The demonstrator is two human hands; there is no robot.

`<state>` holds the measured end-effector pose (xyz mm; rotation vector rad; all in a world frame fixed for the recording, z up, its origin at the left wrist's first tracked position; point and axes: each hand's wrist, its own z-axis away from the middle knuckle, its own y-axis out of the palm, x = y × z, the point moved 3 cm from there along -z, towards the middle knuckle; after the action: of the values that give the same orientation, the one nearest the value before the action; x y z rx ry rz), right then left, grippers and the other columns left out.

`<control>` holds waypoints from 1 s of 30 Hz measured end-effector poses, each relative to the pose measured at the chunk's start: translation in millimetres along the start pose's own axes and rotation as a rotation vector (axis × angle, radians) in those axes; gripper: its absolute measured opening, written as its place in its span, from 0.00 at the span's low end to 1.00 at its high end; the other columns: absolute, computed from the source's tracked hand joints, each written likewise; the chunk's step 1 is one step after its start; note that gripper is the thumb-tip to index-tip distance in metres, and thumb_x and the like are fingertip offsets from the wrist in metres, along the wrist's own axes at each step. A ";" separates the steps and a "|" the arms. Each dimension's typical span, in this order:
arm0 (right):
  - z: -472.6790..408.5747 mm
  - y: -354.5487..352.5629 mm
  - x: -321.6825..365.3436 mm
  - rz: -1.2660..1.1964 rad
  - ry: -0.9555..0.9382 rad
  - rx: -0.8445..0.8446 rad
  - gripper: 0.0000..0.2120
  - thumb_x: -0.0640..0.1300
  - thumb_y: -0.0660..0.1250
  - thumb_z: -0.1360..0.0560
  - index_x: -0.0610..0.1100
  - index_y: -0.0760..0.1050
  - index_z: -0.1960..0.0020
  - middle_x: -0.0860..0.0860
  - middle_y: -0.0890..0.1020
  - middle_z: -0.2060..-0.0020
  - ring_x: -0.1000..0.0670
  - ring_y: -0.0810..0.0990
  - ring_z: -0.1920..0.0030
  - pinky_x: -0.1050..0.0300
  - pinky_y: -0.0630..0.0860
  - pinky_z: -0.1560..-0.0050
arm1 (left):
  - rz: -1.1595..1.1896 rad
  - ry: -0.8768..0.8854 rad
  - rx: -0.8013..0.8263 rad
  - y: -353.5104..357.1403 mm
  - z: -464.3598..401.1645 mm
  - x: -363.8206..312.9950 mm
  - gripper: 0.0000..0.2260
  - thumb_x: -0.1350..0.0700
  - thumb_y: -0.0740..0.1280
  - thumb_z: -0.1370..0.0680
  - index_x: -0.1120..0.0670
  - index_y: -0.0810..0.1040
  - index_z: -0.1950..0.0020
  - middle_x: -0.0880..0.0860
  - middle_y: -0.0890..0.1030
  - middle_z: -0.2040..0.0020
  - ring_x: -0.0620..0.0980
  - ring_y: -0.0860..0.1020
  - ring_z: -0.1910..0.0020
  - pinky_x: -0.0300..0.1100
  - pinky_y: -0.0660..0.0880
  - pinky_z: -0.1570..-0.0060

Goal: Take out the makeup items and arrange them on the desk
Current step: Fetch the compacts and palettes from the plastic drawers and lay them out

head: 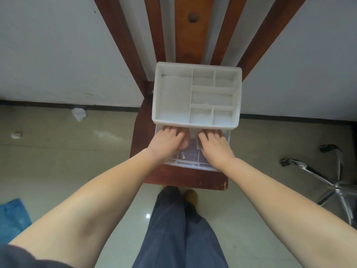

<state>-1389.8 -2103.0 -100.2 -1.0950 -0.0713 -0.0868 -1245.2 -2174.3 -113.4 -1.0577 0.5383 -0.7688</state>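
Observation:
A white organiser [197, 123] with several empty top compartments stands on a wooden chair seat [185, 176]. Its clear drawer [188, 164] is pulled out toward me. Both my hands reach into the drawer, palms down, with their fingertips hidden under the organiser's front rim. My left hand [166, 142] lies beside a rounded beige item [184, 141] at its thumb side. My right hand [214, 147] covers a small grey item [199, 145] at its inner edge. Small dark items [190, 154] lie on the drawer floor between my wrists. Whether either hand grips anything is hidden.
The chair's slatted back [193, 26] rises against a white wall. An office chair's chrome base [328, 182] stands on the tiled floor at the right. Crumpled paper [78, 113] and a blue cloth [13, 215] lie at the left. My legs [177, 229] are below the seat.

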 end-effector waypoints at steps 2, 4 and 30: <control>3.4 -1.0 -1.3 -0.010 -0.019 0.021 0.21 0.44 0.62 0.23 0.43 0.60 0.33 0.41 0.71 0.40 0.39 0.70 0.40 0.49 0.67 0.43 | 0.052 0.052 0.006 -2.4 6.7 4.6 0.35 0.48 0.66 0.26 0.55 0.53 0.24 0.59 0.67 0.32 0.59 0.70 0.36 0.50 0.71 0.42; 9.8 -9.6 -3.7 -0.104 -0.029 0.029 0.23 0.49 0.62 0.24 0.43 0.61 0.32 0.42 0.71 0.40 0.40 0.71 0.41 0.49 0.68 0.42 | 0.137 0.066 0.031 -10.9 14.5 9.6 0.37 0.44 0.67 0.27 0.54 0.54 0.24 0.57 0.68 0.33 0.57 0.70 0.37 0.49 0.73 0.44; 23.5 -34.0 -21.9 -0.653 0.153 0.372 0.42 0.54 0.66 0.28 0.46 0.46 0.23 0.47 0.78 0.46 0.47 0.77 0.46 0.53 0.73 0.41 | 0.734 -0.150 0.484 -29.3 32.6 14.3 0.49 0.41 0.69 0.33 0.45 0.37 0.24 0.59 0.63 0.29 0.57 0.70 0.34 0.49 0.69 0.35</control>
<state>-1415.5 -2096.8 -61.6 -0.6560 -0.2950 -0.7149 -1221.5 -2175.1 -73.9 -0.4045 0.5252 -0.1454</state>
